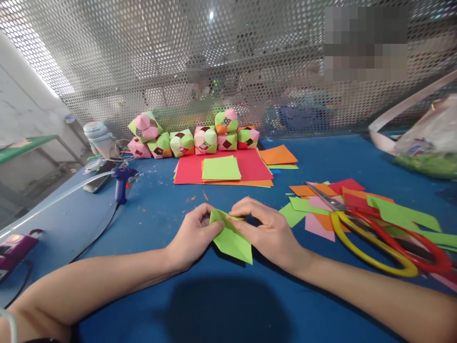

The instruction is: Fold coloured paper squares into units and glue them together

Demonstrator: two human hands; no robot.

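A light green sheet of paper [233, 242], partly folded, is held between my two hands just above the blue table. My left hand [194, 233] pinches its left side, thumb on top. On the upper right edge, the thumb and fingers of my right hand [267, 231] are closed on a fold. Beyond the hands lies a stack of green paper squares [221, 168] on larger red sheets [189, 169]. Some fingertips are hidden behind the paper.
Scissors [342, 214] with red and yellow handles lie right, over coloured paper scraps [321, 228]. Folded paper balls [205, 140] line the back by a perforated metal screen [153, 57]. Left are a blue glue gun [122, 185], a phone [102, 176], a bottle [99, 138] and a purple power strip [16, 250].
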